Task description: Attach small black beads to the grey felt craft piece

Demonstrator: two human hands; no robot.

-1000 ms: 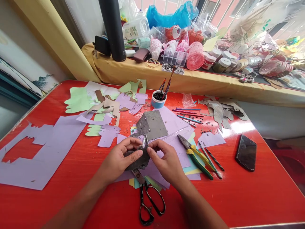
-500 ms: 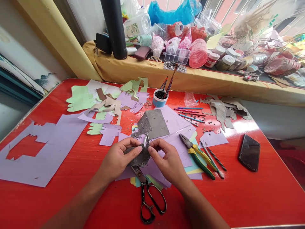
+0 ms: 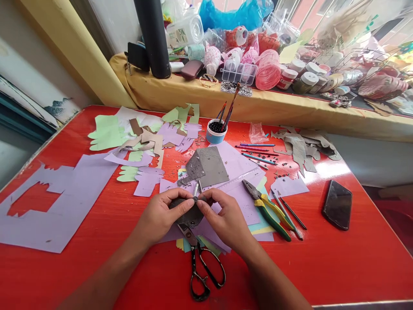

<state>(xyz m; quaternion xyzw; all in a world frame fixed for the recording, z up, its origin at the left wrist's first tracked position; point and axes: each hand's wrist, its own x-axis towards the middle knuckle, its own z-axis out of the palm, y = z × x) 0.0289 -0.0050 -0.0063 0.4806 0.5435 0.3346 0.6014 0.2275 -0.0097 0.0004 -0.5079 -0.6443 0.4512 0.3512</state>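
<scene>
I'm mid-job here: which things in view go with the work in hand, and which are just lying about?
Likely in use:
- dark grey piece, pinched between left hand and right hand
- scissors, right beside it
- grey sheet, similar in colour

Apparently just lying about:
- phone
- blue plastic bag
- black cylinder

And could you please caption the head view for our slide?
Left hand and right hand pinch a grey piece near scissors on a red table.
</scene>
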